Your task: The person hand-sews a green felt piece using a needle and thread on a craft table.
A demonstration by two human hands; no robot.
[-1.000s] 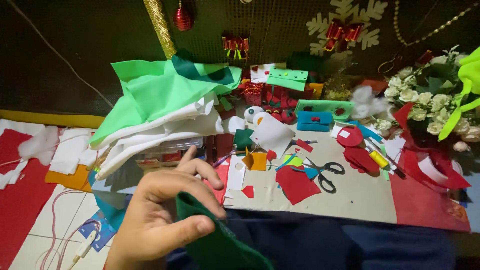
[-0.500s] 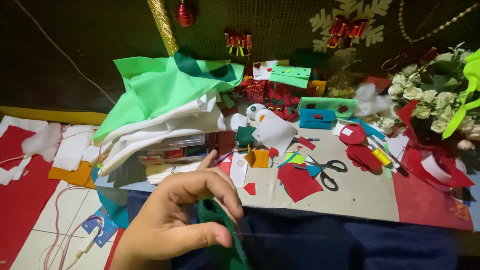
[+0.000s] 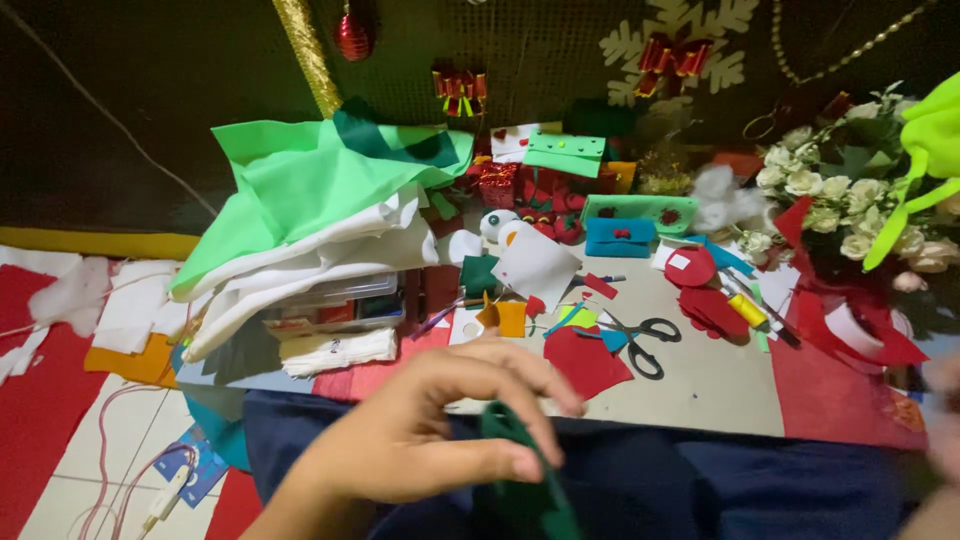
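Light falls from above and in front onto the worktable (image 3: 700,400), leaving its middle bright and evenly lit while the backdrop behind stays dim and nearly black. The left hand (image 3: 420,440) is soft with motion blur, and the dark green felt piece (image 3: 515,480) it pinches smears at its edges. At the far right edge a pale blurred shape, perhaps the right hand (image 3: 940,420), is too smeared to read. The neon green cloth (image 3: 935,140) top right glares, slightly overexposed. Straight lines bow a little toward the corners.

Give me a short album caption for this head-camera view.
Left hand pinching dark green felt above a table strewn with scissors and scraps.
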